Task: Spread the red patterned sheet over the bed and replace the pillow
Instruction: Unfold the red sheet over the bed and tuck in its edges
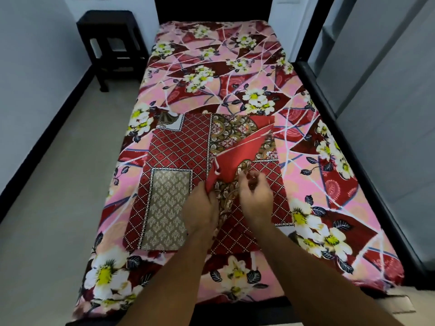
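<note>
Two hands of yours meet over the near half of the bed (350,149), forearms coming in over its foot edge. L hand (202,205) has fingers & thumb curled round a plain-red flap of the red patterned sheet (179,156), gripping it at the flap's near corner and holding it up off the layers below. R hand (255,196), just beside it, has fingers curled tight at the flap's edge; it's blurred there, so can't tell whether it's actually got cloth. Sheet is folded into a rectangle, lying flat approx. mid-width, nearer the foot edge than the head end, w/ a red diamond lattice and a grey-beige panel at its near-left corner. Under it a pink & maroon floral cover (211,74) w/ white-yellow flowers runs over the whole mattress up to the dark headboard (211,8). Black stool (110,43) stands on the floor by the bed's far-left corner.
</note>
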A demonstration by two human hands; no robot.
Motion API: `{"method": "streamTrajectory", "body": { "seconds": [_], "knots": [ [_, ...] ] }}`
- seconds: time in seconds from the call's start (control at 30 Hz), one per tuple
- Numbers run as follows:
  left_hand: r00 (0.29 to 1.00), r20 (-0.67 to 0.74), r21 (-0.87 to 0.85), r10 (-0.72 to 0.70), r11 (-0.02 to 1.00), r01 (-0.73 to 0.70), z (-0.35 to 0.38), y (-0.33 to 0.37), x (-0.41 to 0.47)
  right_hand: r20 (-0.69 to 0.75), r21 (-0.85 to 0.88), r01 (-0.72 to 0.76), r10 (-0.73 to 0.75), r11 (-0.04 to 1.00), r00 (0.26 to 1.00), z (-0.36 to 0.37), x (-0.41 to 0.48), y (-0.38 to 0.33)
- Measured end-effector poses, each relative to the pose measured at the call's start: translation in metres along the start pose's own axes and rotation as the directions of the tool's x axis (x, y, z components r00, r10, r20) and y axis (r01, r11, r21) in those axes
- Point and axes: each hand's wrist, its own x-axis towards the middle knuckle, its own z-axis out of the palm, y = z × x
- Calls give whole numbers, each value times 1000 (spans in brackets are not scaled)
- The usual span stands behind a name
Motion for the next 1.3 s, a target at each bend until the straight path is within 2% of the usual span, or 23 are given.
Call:
{"method": "streamTrajectory", "body": {
  "seconds": [0.17,0.4,0.53,0.67,0.7,0.73,0.77,0.83,0.87,0.97,1.1,1.3],
  "knots": [
    [996,-92,-36,-20,999,16,-13,-31,24,24,-102,-87,90,991,996,29,36,0],
    [934,-255,-105,-250,967,230,-42,-83,72,172,-161,-57,86,985,981,95,44,-16],
    [811,-339,-224,-477,878,423,-54,-108,95,256,-245,14,51,969,965,130,40,-25],
    [654,-396,-366,-645,764,531,-58,-127,109,329,-359,99,26,928,944,146,43,-32],
    [641,-390,-359,-661,750,556,-57,-133,112,347,-397,122,26,909,938,149,45,-31],
    [667,-377,-319,-642,766,557,-54,-138,112,359,-435,153,15,887,933,152,48,-31],
    [730,-358,-249,-582,813,526,-51,-144,112,366,-467,186,-2,865,931,156,50,-32],
    [888,-268,-47,-375,925,376,-43,-152,108,357,-491,225,-41,841,933,166,56,-34],
    [930,-217,39,-298,949,313,-39,-156,106,348,-491,236,-60,839,936,173,58,-37],
    [969,-153,138,-193,967,214,-32,-162,107,348,-496,264,-89,827,933,195,67,-45],
    [995,-39,214,93,973,-82,-29,-158,103,383,-516,316,-116,796,917,216,77,-63],
    [998,4,166,66,984,-66,-30,-158,106,450,-492,372,-135,787,883,251,85,-86]
  ]
}}
